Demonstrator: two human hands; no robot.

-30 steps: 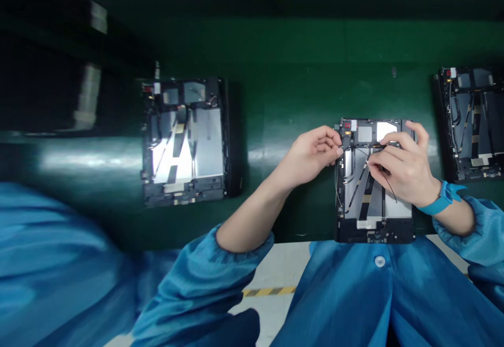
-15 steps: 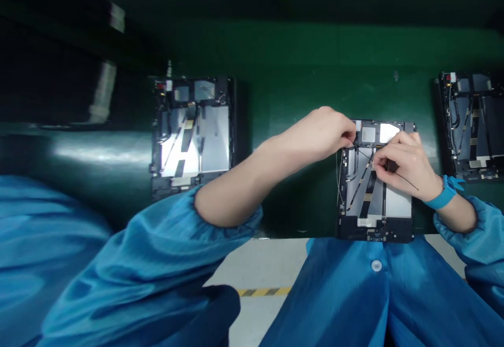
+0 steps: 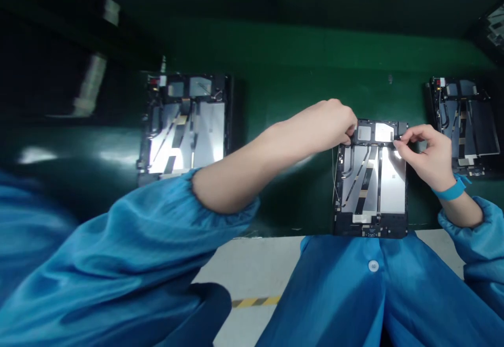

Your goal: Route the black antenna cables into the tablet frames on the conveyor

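Open tablet (image 3: pixel 370 179), back cover off, lies flat on the green belt (image 3: pixel 295 69) at its near edge, just ahead of the person's body; silver shielding and dark ribbon cables are exposed. Both hands sit at its far end. Left hand (image 3: pixel 326 124) is at the top-left corner, fingers curled together, tips clamped on the frame there. Right hand (image 3: pixel 427 153) is at the top-right corner, thumb and forefinger pinched shut on the edge; anything smaller between the tips is too small to make out. Blue wristband (image 3: pixel 451 189) on the right wrist. A second open tablet (image 3: pixel 185 121) lies well to the left on the belt, a third (image 3: pixel 460 118) near the right.
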